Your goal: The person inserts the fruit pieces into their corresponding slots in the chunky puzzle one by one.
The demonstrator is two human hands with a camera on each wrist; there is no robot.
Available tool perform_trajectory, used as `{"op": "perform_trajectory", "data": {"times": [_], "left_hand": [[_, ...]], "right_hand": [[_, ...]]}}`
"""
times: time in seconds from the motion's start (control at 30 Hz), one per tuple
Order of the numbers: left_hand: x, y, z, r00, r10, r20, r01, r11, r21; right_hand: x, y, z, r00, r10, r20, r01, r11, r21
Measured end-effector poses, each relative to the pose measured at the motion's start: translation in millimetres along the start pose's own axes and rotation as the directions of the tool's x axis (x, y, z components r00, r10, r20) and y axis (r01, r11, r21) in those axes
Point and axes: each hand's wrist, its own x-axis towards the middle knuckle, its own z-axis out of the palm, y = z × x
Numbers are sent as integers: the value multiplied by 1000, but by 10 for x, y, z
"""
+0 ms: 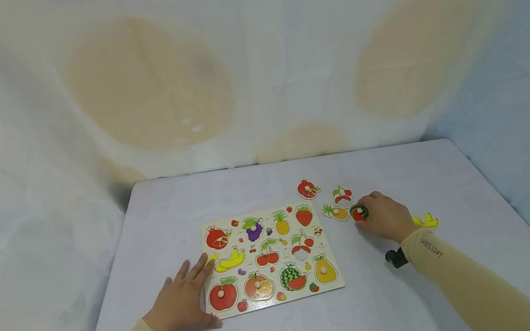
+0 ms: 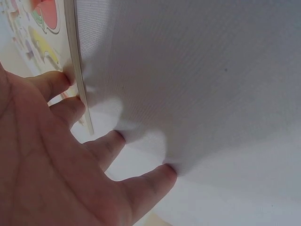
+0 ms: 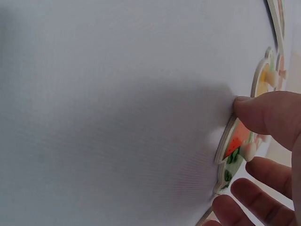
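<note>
The watermelon piece [image 1: 359, 212] is off the board, at the fingertips of the right hand [image 1: 385, 215], its knob showing. In the right wrist view the thumb and fingers stand apart on either side of that knob, the thumb against the piece's edge; whether they grip it or the piece is raised, I cannot tell. Around it on the counter [image 1: 367, 325] lie four more: the pineapple piece [image 1: 335, 212] just beside it toward 9 o'clock, a red fruit piece [image 1: 342, 195] near at 11, the pomegranate piece [image 1: 307, 189] further off at 10, and the banana piece [image 1: 426, 221] beyond the right hand, between 3 and 4.

The puzzle board [image 1: 286, 298] lies apart from the watermelon piece, between 8 and 9 o'clock from it. Knobs stand on its apple [image 1: 223, 297], orange [image 1: 258, 286], grapes [image 1: 254, 230] and pear [image 1: 324, 270]. The left hand [image 1: 182, 298], fingers spread, rests at the board's 9 o'clock edge, with two fingertips at that edge and two on the counter in the left wrist view. Both arms wear tan sleeves [image 1: 468, 277]; toward 12 o'clock hangs a pale curtain [image 1: 275, 39] with tan round patches
</note>
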Motion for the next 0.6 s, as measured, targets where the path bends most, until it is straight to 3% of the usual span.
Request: {"op": "perform_trajectory", "data": {"times": [0.6], "left_hand": [[30,-29,40,1000,5,-8,-5,1000,-2]], "right_hand": [[-5,-19,52,999,3,-36,-4,1000,-17]]}}
